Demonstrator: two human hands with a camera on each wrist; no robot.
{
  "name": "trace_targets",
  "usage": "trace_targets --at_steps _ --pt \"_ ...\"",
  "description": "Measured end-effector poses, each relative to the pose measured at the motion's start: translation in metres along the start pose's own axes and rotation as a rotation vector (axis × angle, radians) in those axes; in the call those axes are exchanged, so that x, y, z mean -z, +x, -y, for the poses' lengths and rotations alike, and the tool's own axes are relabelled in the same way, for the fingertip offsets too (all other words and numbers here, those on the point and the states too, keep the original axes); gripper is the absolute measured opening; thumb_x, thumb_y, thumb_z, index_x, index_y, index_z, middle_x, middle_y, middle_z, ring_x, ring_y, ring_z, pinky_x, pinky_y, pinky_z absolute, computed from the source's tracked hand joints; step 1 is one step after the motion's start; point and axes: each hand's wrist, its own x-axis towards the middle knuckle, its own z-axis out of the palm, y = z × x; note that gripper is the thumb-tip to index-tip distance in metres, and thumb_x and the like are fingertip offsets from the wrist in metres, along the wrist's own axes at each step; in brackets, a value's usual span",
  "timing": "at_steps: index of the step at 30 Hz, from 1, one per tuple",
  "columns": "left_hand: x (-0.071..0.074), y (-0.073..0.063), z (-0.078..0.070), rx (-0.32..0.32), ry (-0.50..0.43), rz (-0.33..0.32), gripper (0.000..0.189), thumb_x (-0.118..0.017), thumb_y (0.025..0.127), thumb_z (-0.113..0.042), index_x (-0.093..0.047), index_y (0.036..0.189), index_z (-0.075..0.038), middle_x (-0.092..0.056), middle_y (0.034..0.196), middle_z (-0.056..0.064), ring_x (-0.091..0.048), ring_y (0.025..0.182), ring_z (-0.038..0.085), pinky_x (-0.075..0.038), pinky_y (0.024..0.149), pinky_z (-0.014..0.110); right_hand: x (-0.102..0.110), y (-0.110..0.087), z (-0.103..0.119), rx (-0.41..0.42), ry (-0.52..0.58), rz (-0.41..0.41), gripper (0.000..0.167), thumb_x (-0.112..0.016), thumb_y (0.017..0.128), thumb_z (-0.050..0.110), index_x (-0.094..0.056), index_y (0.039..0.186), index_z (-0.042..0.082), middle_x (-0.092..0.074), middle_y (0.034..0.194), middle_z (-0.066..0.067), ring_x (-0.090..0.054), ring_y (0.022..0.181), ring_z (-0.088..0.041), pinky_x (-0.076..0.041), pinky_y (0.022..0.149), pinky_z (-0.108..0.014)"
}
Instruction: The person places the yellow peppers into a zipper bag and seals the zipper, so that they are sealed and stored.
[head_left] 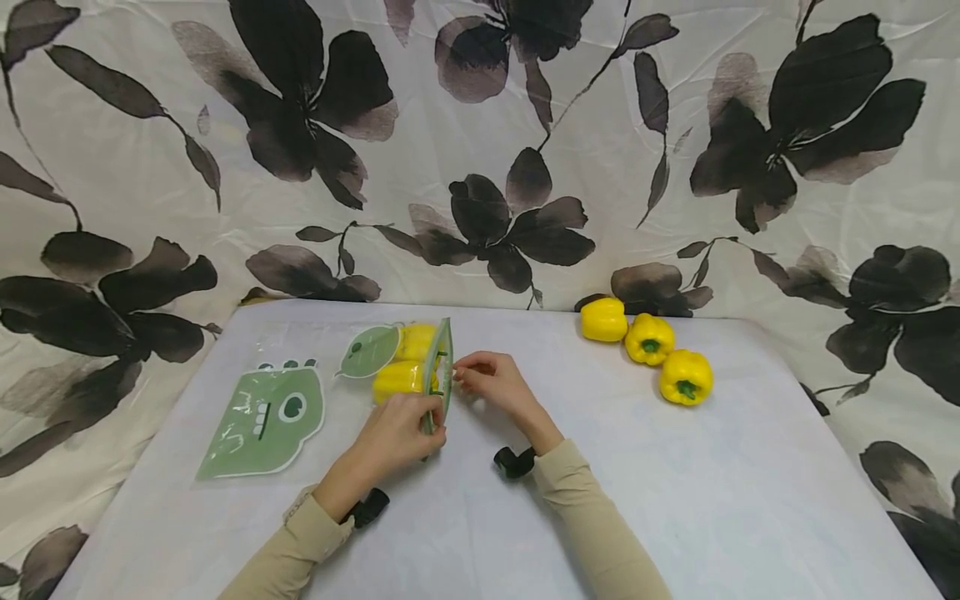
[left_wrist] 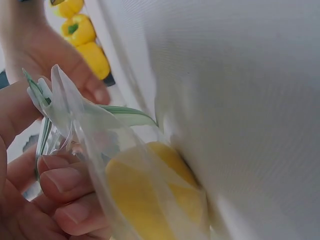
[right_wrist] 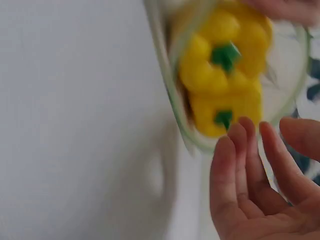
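A clear zip bag with a green rim (head_left: 447, 337) lies in the middle of the table, its mouth facing right. Two yellow bell peppers (head_left: 399, 379) are inside; their green stems show through the open mouth in the right wrist view. My left hand (head_left: 397, 432) pinches the near side of the bag's rim between thumb and fingers. By the far part of the mouth is my right hand (head_left: 501, 385); in the right wrist view its fingers (right_wrist: 223, 170) are loosely extended, with nothing held. Whether those fingertips touch the rim I cannot tell.
Another clear bag with a green one-eyed monster print (head_left: 262, 425) lies flat at the left. Three yellow bell peppers (head_left: 686, 377) sit in a slanting row at the back right of the white-covered table (head_left: 720, 500). A flower-patterned cloth (head_left: 420, 133) hangs behind.
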Motion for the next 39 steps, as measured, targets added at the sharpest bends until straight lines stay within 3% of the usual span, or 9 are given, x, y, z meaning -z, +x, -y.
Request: trace_targets --at_steps 2,8,12,14,18,24,28,33,39 --pt "0.0 0.0 0.0 -0.002 0.0 -0.002 0.019 -0.077 0.072 -0.009 -0.06 0.069 -0.018 -0.048 0.059 -0.01 -0.04 0.049 0.006 -0.035 0.045 0.022 0.013 -0.002 0.008 0.04 -0.028 -0.064 0.024 -0.055 0.095 -0.002 -0.062 0.113 -0.016 -0.065 0.106 -0.034 -0.062 0.097 -0.051 -0.051 0.087 -0.055" --pt "0.0 -0.001 -0.001 0.008 -0.009 0.002 0.019 -0.077 0.073 -0.008 -0.061 0.069 -0.017 -0.05 0.06 -0.009 -0.041 0.049 0.006 -0.035 0.045 0.022 0.074 0.004 0.004 0.191 -0.293 -0.371 0.02 -0.062 0.093 0.001 -0.066 0.11 -0.009 -0.07 0.1 -0.021 -0.066 0.088 -0.03 -0.052 0.077 -0.025" --pt "0.0 0.0 -0.001 0.02 -0.008 0.007 0.019 -0.077 0.073 -0.009 -0.061 0.069 -0.017 -0.051 0.061 -0.008 -0.041 0.049 0.006 -0.035 0.045 0.022 0.122 0.006 0.002 0.198 -0.466 -0.467 0.03 -0.063 0.091 0.002 -0.062 0.12 -0.003 -0.065 0.114 -0.02 -0.06 0.104 -0.033 -0.046 0.095 -0.041" --pt "0.0 0.0 -0.001 0.021 -0.008 0.007 0.019 -0.078 0.073 -0.009 -0.061 0.069 -0.017 -0.051 0.061 -0.008 -0.041 0.05 0.006 -0.036 0.045 0.022 0.143 0.005 0.0 0.17 -0.553 -0.463 0.04 -0.063 0.089 0.001 -0.056 0.129 -0.003 -0.059 0.126 -0.022 -0.053 0.116 -0.039 -0.039 0.103 -0.05" --pt "0.0 -0.001 -0.001 0.019 -0.013 0.001 0.019 -0.077 0.073 -0.008 -0.061 0.069 -0.017 -0.05 0.061 -0.008 -0.041 0.05 0.006 -0.036 0.045 0.022 0.175 0.004 -0.005 0.031 -0.722 -0.403 0.062 -0.064 0.086 -0.002 -0.04 0.143 -0.004 -0.04 0.145 -0.024 -0.035 0.134 -0.042 -0.022 0.114 -0.053" --pt "0.0 -0.002 -0.001 0.024 -0.021 -0.001 0.019 -0.077 0.073 -0.008 -0.061 0.07 -0.017 -0.052 0.062 -0.007 -0.042 0.051 0.007 -0.037 0.046 0.022 0.193 0.004 -0.016 -0.113 -0.915 -0.285 0.08 -0.061 0.078 -0.008 -0.026 0.15 -0.009 -0.027 0.153 -0.03 -0.021 0.144 -0.044 -0.003 0.118 -0.054" --pt "0.0 -0.002 -0.002 0.028 -0.02 0.0 0.019 -0.077 0.073 -0.009 -0.061 0.07 -0.017 -0.052 0.063 -0.007 -0.042 0.052 0.007 -0.037 0.047 0.022 0.194 0.003 -0.025 -0.119 -0.963 -0.27 0.081 -0.058 0.076 -0.012 -0.026 0.15 -0.009 -0.028 0.151 -0.031 -0.024 0.141 -0.047 -0.008 0.118 -0.056" --pt "0.0 -0.002 -0.002 0.028 -0.024 0.001 0.018 -0.077 0.073 -0.008 -0.061 0.07 -0.017 -0.052 0.062 -0.007 -0.042 0.051 0.006 -0.037 0.047 0.022 0.194 0.003 -0.03 -0.075 -0.968 -0.324 0.074 -0.061 0.074 -0.014 -0.037 0.144 -0.008 -0.035 0.142 -0.03 -0.035 0.131 -0.048 -0.023 0.113 -0.057" --pt "0.0 -0.001 -0.001 0.046 -0.024 0.006 0.018 -0.077 0.074 -0.008 -0.062 0.07 -0.017 -0.053 0.064 -0.007 -0.043 0.052 0.007 -0.038 0.047 0.022 0.193 0.002 -0.029 -0.057 -0.831 -0.342 0.073 -0.078 0.071 -0.003 -0.048 0.137 -0.004 -0.038 0.134 -0.026 -0.041 0.121 -0.044 -0.032 0.107 -0.057"
